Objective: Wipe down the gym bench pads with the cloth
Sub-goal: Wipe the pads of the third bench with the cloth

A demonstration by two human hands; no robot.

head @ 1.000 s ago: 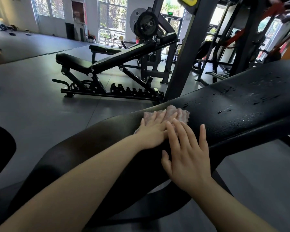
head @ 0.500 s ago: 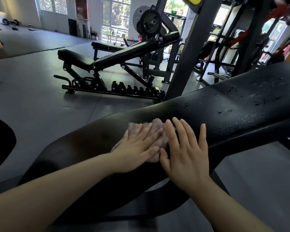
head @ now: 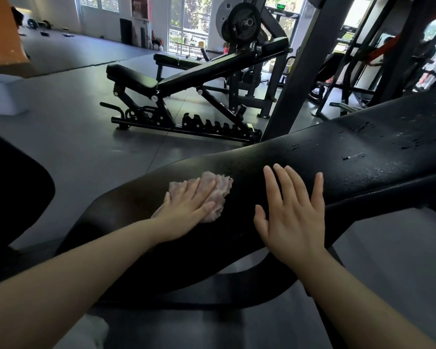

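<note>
Black vinyl bench pad (head: 275,172) crosses the near field, rising to the right. Left hand (head: 186,212), fingers straight, presses the pink cloth (head: 218,195) flat on the pad's left part so the fabric stays spread. Right hand (head: 291,210), open and empty, lies flat just right of it, probably as a brace. Droplets (head: 350,157) further right likely await wiping; a second bench (head: 186,79) stands beyond

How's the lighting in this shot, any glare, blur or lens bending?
Head view: bright windows behind blow out, leaving the near bench pad dark, with wet droplets glinting toward its right end; wide-angle bending curves the pad; the left hand, cloth and right hand look sharp, the right edge smeared.
</note>
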